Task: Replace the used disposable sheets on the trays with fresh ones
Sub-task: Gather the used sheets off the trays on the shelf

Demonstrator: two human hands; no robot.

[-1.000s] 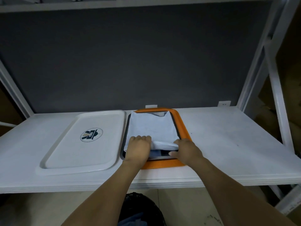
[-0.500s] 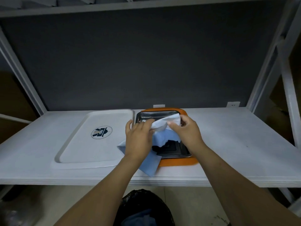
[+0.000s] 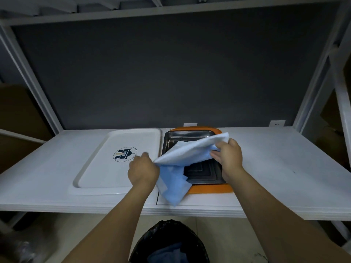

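A light blue disposable sheet [image 3: 182, 154] is lifted off a steel tray [image 3: 187, 136] that sits on an orange tray [image 3: 210, 188]. My left hand [image 3: 142, 170] grips the sheet's left end above the gap between the trays. My right hand [image 3: 228, 157] pinches its right end over the steel tray. The sheet stretches between both hands, and a loose flap hangs down toward the shelf's front edge. A white tray [image 3: 106, 168] with a round logo lies bare to the left.
The trays rest on a white shelf [image 3: 281, 168] with a dark grey back panel. Below the shelf's front edge stands a bin lined with a black bag [image 3: 169, 242], with blue material inside. White rack posts rise at both sides.
Both hands peeled the sheet from the steel tray, then spread apart. The left hand moved left, the right hand right, and the sheet now hangs stretched between them.
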